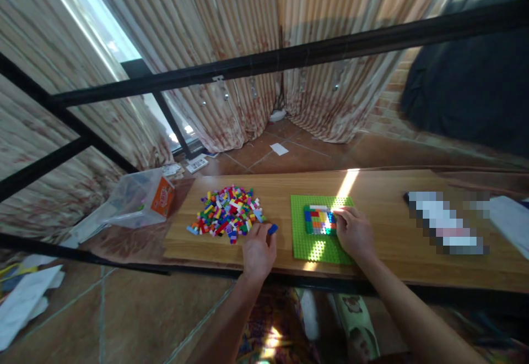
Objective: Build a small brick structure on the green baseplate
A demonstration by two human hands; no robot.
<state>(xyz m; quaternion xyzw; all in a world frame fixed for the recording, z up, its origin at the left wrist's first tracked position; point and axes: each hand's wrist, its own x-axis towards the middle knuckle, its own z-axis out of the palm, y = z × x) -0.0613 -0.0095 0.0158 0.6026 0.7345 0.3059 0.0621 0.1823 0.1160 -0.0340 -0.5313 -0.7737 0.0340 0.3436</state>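
A multicoloured block of joined toy bricks (316, 222) stands on a green baseplate (301, 248). My right hand (356, 233) is at the right end of this block, thumb and fingers closed at its upper right corner. Whatever lies between those fingertips is hidden by the hand and by glare. At the front edge of a loose heap of toy bricks (231, 212) is my left hand (258, 248), back upward. A blue toy brick (272, 229) shows between its thumb and forefinger, while the other fingertips reach the heap's edge.
Everything rests on a long wooden table (388, 265). A blurred-out flat object (442, 223) lies at the right. A clear plastic bin (136, 199) with an orange label stands past the left end. A black metal rail (264, 66) crosses beyond the table, before curtains (231, 17).
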